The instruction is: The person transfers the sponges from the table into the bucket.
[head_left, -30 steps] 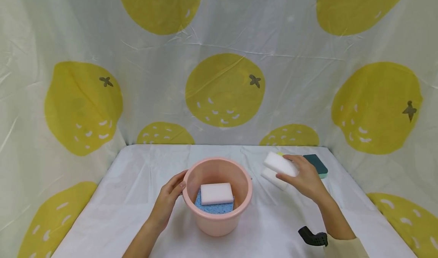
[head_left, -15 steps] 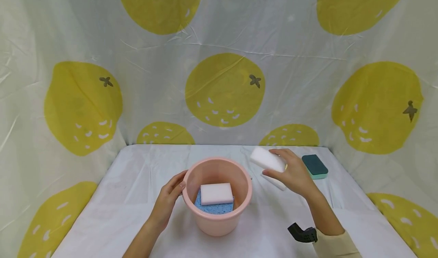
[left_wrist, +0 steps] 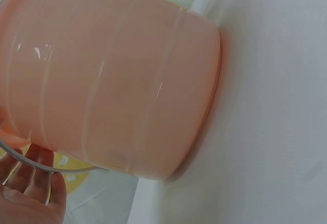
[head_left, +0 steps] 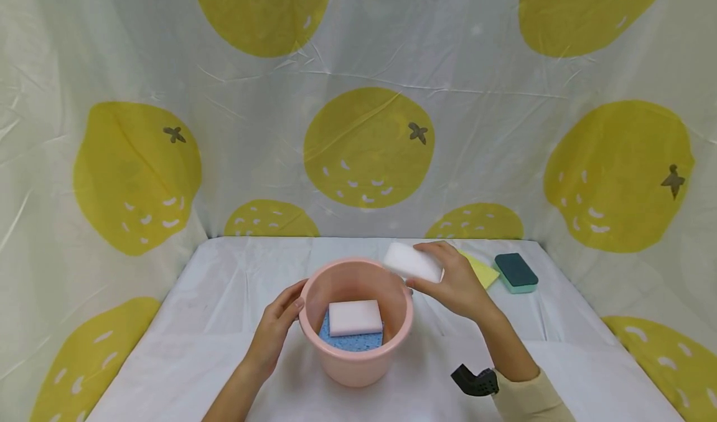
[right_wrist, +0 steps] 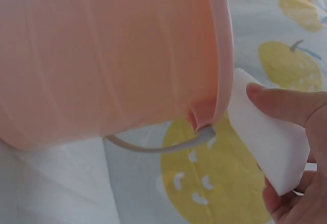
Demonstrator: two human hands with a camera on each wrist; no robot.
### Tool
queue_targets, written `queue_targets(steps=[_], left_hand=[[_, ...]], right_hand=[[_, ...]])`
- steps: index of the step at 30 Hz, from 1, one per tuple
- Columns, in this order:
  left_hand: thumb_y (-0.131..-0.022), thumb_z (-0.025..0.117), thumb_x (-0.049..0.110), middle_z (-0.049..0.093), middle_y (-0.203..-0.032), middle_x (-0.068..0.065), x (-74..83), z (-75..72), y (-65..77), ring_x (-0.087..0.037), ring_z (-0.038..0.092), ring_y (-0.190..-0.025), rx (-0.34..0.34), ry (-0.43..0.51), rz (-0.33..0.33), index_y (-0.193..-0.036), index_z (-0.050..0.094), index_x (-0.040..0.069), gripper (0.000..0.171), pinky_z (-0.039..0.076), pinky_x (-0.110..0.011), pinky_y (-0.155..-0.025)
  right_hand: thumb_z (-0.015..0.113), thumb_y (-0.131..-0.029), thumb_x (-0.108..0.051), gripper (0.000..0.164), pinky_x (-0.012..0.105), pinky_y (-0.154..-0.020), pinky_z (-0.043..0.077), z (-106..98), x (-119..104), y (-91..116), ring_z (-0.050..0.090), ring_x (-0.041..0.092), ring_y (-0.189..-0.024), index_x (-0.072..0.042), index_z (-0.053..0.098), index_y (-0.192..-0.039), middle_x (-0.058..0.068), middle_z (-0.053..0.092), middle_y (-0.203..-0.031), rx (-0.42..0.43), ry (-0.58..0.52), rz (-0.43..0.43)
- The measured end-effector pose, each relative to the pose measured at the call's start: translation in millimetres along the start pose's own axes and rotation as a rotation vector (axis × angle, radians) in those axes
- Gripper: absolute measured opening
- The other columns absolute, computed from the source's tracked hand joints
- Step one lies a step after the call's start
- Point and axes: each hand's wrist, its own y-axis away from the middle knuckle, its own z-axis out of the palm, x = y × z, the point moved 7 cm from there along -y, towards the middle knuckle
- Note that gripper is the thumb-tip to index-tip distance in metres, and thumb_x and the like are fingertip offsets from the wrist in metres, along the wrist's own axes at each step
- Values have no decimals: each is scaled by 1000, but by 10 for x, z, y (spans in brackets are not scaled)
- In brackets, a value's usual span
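A pink bucket (head_left: 358,369) stands upright on the table. My left hand (head_left: 274,325) grips its left rim, thumb on the near side; in the left wrist view several fingers (left_wrist: 43,168) reach behind the wall by the grey handle (left_wrist: 71,171). My right hand (head_left: 456,288) pinches a white sponge block (head_left: 411,263) between thumb and fingers. This block is tilted and overlaps the bucket's far right rim in the head view; in the right wrist view it sits right beside the rim (right_wrist: 222,45). Inside the bucket, a pale sponge (head_left: 355,317) lies on a speckled blue sponge (head_left: 350,342).
A yellow cloth-like sheet (head_left: 482,271) lies behind my right hand, partly covered by it. To its right is a dark green scouring sponge (head_left: 515,271) with a lighter green base. A lemon-print curtain (head_left: 370,67) surrounds the white-covered table (head_left: 235,279).
My right hand has carried the white sponge block left toward the bucket's rim, uncovering the yellow sheet. Another white piece on the table is now out of sight. My left hand and the bucket stay put.
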Motion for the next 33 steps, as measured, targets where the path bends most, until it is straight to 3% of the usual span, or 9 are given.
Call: queue_targets(steps=[16, 26, 33], left_hand=[[-108, 53, 20, 56, -149, -11, 5, 7, -2, -20, 54, -131, 5, 8, 10, -150, 52, 5, 45, 43, -29, -103], [-108, 53, 20, 56, -148, -11, 5, 1, 5, -20, 54, -131, 9, -7, 11, -150, 53, 5, 44, 43, -30, -103], [-108, 52, 20, 56, -148, -10, 15, 6, 5, -20, 54, -131, 3, -14, 19, -150, 52, 6, 44, 43, -30, -103]], right_hand=[[87, -85, -33, 58, 50, -90, 53, 310, -480, -97, 55, 27, -122, -13, 65, -135, 3, 61, -133, -149, -59, -182], [84, -87, -37, 56, 48, -92, 51, 479, -575, -158, 56, 21, -120, -13, 65, -133, -1, 61, -130, -210, -23, -253], [83, -87, -40, 54, 45, -93, 49, 589, -623, -195, 53, 17, -119, -17, 65, -133, -4, 59, -130, -256, -31, -246]])
